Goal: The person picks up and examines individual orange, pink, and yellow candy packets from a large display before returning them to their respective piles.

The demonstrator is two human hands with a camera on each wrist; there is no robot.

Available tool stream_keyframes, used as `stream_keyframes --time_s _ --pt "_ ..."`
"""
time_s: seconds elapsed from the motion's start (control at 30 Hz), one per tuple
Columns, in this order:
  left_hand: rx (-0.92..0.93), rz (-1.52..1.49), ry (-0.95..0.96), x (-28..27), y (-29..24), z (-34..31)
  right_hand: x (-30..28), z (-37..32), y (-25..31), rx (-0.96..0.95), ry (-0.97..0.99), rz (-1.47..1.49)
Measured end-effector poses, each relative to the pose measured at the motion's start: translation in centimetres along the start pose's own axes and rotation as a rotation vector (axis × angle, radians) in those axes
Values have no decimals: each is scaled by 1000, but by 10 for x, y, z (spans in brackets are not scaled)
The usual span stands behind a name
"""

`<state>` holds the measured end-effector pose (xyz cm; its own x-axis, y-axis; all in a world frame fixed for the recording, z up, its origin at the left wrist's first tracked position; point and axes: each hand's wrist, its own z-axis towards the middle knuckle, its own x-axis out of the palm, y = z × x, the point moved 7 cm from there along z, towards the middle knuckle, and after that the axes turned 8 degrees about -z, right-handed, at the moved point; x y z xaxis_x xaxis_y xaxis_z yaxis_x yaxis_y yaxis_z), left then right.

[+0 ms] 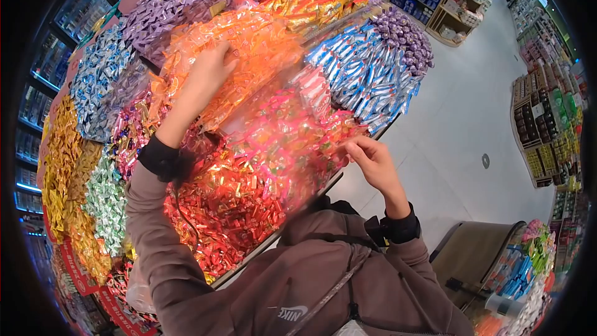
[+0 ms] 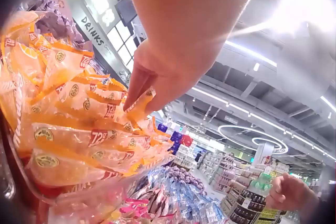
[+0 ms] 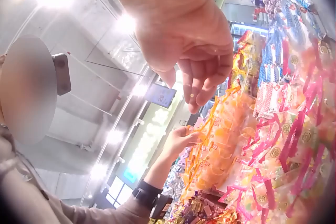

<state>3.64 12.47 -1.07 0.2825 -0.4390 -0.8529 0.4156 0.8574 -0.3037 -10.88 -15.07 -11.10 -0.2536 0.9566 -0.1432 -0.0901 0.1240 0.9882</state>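
My left hand (image 1: 211, 71) reaches onto the heap of orange-wrapped candies (image 1: 264, 43). In the left wrist view its thumb and fingers pinch an orange candy packet (image 2: 140, 103) at the top of the pile. Over the right-hand edge of the bin of pink-and-clear wrapped candies (image 1: 283, 121) is my right hand (image 1: 375, 165). Its fingers hang loosely bent with nothing between them, as the right wrist view shows. Red-wrapped candies (image 1: 227, 211) lie nearest my body, below the pink ones.
Blue-and-white wrapped candies (image 1: 367, 71) and purple ball-shaped ones (image 1: 407, 40) fill the far right of the display. Purple packets (image 1: 171, 12) lie at the far left. A chair (image 1: 476, 252) stands at my right on the grey floor (image 1: 448, 162), with stocked shelves (image 1: 541, 118) beyond.
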Motion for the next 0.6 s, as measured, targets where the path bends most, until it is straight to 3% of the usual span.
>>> stream_keyframes --time_s 0.43,0.6 --pt "117 60 142 35 -4 24 11 5 3 5 59 60" --pt "-20 158 315 62 23 37 12 7 9 3 68 59"
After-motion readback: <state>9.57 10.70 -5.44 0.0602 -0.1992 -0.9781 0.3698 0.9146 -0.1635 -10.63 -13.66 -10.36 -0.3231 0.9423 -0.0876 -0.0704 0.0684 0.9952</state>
